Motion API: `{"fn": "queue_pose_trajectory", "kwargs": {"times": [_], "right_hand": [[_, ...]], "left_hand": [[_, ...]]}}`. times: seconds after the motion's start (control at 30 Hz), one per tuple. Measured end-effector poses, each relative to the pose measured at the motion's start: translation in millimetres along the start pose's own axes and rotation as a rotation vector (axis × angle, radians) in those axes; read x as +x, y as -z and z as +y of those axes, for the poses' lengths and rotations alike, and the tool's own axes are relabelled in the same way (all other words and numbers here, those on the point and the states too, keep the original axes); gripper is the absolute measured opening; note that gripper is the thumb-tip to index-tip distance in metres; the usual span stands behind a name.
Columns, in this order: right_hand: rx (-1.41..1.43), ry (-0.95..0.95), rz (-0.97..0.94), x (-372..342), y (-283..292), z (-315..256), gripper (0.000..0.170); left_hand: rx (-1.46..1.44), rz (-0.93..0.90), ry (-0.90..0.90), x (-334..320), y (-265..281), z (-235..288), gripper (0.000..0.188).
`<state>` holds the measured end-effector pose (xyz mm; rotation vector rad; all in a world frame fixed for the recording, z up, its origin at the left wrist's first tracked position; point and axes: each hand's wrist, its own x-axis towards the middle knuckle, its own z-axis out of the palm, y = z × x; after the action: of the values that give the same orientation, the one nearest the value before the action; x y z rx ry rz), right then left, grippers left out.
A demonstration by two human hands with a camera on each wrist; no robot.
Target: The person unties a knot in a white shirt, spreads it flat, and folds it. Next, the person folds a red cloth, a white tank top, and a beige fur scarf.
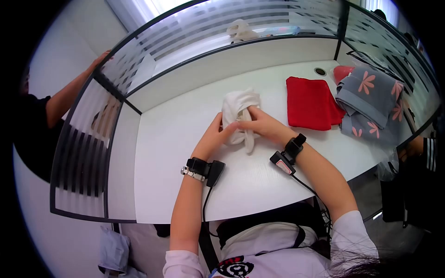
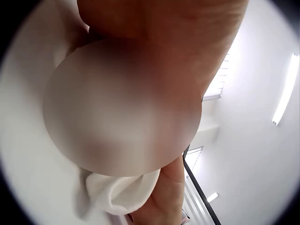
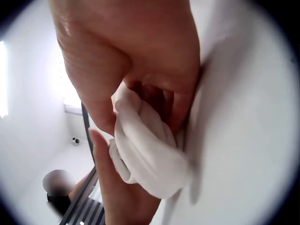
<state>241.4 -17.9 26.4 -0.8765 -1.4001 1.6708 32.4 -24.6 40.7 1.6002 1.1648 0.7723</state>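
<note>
A bunched white cloth (image 1: 241, 104) lies on the white desk between the two hands, with a loose end hanging toward the person. The left hand (image 1: 215, 136) grips its left side, thumb on top. From the right, the right hand (image 1: 266, 125) holds it, thumb near the left thumb. In the right wrist view the right hand (image 3: 136, 61) has its thumb and fingers curled round the folded cloth (image 3: 145, 150). A blurred patch covers most of the left wrist view; a fold of cloth (image 2: 122, 192) shows below it.
To the right lie a folded red cloth (image 1: 308, 104) and a grey cloth with pink flowers (image 1: 371, 102), a red object (image 1: 343, 73) behind it. A low partition (image 1: 241, 55) rings the desk. Another person's arm (image 1: 69, 99) reaches to the partition at left.
</note>
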Motion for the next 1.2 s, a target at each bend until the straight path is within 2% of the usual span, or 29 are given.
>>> {"fn": "queue_pose_trajectory", "kwargs": {"times": [0.1,0.13,0.17,0.23,0.37,0.43,0.47,0.57,0.83,1.03,1.1,1.17,1.2], "right_hand": [[-0.149,0.036,-0.013,-2.0,0.4,-1.8,0.065],[-0.152,0.068,-0.026,-2.1,0.9,-0.2,0.063],[-0.155,0.044,0.0,-2.3,-3.0,-3.3,0.06],[-0.19,0.01,0.025,-6.4,-5.1,-10.5,0.058],[-0.146,0.057,0.003,2.3,-1.0,2.9,0.053],[-0.239,-0.008,0.003,1.4,-1.6,-0.5,0.052],[-0.211,0.05,-0.004,1.2,-2.3,2.2,0.053],[-0.216,0.055,-0.026,1.3,-0.2,4.0,0.053],[-0.123,-0.058,-0.046,0.1,-2.2,-1.2,0.055],[-0.109,0.131,-0.051,11.1,-0.1,17.1,0.043],[-0.151,0.047,-0.058,11.6,1.3,12.3,0.041],[-0.192,-0.032,-0.062,10.1,4.8,11.2,0.036],[-0.157,0.005,-0.048,9.2,4.4,13.2,0.037]], "left_hand": [[-0.007,-0.01,0.004,-2.8,-4.8,7.6,0.059],[-0.064,0.018,-0.002,5.9,-3.1,-7.7,0.056],[-0.126,0.034,-0.048,3.3,-4.6,-4.9,0.049],[-0.104,0.055,-0.064,2.3,-2.3,-3.0,0.046],[-0.156,0.045,-0.029,3.7,2.2,-8.7,0.045],[-0.153,0.061,-0.053,6.1,3.7,-15.6,0.046],[-0.216,0.077,-0.036,5.5,3.0,-15.4,0.049],[-0.205,0.083,-0.074,7.7,5.7,-16.8,0.05],[-0.358,0.119,-0.025,11.2,6.5,-23.0,0.037],[-0.422,0.156,0.061,6.3,11.6,-16.5,0.032],[-0.68,0.241,0.06,10.4,14.9,-23.4,0.031],[-0.749,0.246,0.001,11.6,19.4,-26.6,0.032],[-0.815,0.25,-0.009,12.8,23.2,-29.1,0.032]]}}
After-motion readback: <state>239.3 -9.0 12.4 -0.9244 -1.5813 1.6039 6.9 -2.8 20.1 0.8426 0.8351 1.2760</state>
